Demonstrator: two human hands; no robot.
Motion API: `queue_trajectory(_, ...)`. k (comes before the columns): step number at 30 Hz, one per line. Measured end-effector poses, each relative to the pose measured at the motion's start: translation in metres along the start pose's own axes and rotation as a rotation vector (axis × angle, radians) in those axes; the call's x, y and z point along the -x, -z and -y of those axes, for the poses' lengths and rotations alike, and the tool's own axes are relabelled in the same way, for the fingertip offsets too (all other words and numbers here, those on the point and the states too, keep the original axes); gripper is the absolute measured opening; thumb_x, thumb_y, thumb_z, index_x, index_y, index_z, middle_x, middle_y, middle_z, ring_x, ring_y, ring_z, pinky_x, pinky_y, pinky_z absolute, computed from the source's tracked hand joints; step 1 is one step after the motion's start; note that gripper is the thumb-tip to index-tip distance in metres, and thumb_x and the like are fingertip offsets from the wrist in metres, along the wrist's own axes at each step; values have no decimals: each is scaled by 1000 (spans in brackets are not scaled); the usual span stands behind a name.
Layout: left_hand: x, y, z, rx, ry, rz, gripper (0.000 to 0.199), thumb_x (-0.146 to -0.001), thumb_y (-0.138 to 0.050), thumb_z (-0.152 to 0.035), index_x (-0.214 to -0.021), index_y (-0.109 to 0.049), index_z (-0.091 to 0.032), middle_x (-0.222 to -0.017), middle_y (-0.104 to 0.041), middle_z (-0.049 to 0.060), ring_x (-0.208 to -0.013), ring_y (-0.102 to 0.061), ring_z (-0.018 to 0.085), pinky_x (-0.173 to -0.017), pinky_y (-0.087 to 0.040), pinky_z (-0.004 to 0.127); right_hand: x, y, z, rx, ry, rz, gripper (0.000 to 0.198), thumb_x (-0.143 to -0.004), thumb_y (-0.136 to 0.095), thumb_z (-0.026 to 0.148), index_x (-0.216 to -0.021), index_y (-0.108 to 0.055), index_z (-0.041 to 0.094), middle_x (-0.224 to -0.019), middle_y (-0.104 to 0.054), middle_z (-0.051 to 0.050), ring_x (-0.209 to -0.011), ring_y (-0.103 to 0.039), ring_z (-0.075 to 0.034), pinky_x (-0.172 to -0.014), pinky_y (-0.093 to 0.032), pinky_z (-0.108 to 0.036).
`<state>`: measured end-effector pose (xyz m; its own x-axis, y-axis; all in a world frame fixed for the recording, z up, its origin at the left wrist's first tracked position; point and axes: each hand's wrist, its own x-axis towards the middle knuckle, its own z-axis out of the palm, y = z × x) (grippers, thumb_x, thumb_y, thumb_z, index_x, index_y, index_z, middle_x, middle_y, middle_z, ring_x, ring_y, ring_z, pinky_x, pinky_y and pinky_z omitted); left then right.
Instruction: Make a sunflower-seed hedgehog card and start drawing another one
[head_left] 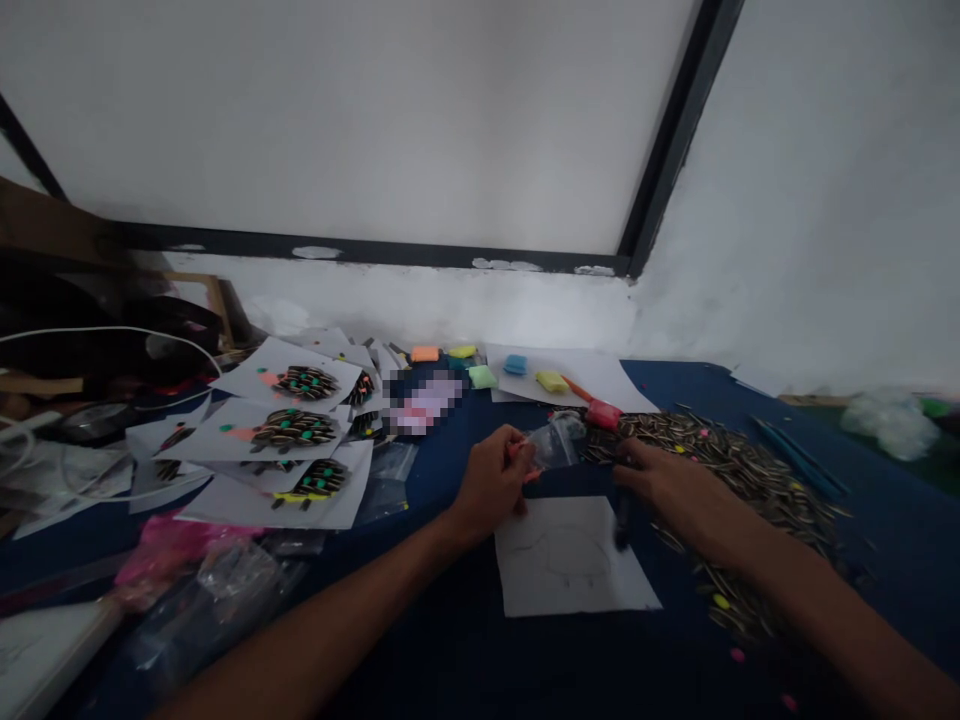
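Observation:
My left hand (491,480) is closed around a small orange-red lump, probably modelling clay (521,455). A clear plastic bag (555,443) lies against its fingertips. My right hand (652,475) is curled at the edge of the sunflower seed pile, its fingers on a dark marker (622,520) that points down; blur hides the exact grip. Between and below the hands lies a white paper sheet (577,560) with a faint outline of a rounded animal with short legs. A red clay packet (602,414) sits just beyond my right hand.
Striped sunflower seeds (757,480) spread over the blue cloth at right, beside teal tweezers (799,455). Seed-covered animal pictures (296,430) stack at left, above pink plastic wrapping (176,550). Blue (515,364) and yellow clay packets (552,381) lie on paper near the wall.

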<state>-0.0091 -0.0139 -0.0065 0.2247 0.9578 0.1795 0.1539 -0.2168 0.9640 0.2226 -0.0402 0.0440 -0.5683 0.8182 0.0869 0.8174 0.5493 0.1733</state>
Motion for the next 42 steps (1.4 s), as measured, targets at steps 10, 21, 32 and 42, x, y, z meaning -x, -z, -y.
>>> queue_trajectory(10, -1, 0, 0, -61, -35, -31, 21, -84, -52, -24, -104, -54, -16, -58, -56, -5, -48, -56, 11, -46, -41, 18, 0, 15, 20, -699, -361, -438, 15, -82, -54, 36, -87, -58, 22, -81, -63, -6, -70, -59, -20, -61, -46, -33)
queue_trajectory(21, 4, -5, 7, -779, -361, 145, 31, -89, -40, -15, -120, -48, -18, -106, -65, 9, -97, -62, 22, -84, -49, 36, -6, -4, 83, -1304, -531, -251, 39, -78, -56, 59, -73, -56, 20, -50, -57, 2, -31, -47, -10, -33, -39, -23)
queue_trajectory(32, -1, 1, 6, -897, -339, 249, 29, -88, -38, -11, -115, -48, -17, -109, -62, 10, -99, -61, 22, -86, -49, 36, -5, -20, 82, -1136, -357, -21, 19, -83, -51, 38, -78, -56, 20, -55, -57, 2, -42, -54, -11, -41, -41, -22)
queue_trajectory(42, -1, 1, 5, -926, -361, 245, 31, -88, -37, -10, -116, -48, -16, -108, -62, 10, -99, -61, 22, -85, -50, 35, -8, -40, 86, -819, -254, -154, 24, -88, -45, 35, -72, -57, 21, -54, -54, 3, -46, -49, -11, -45, -35, -24)
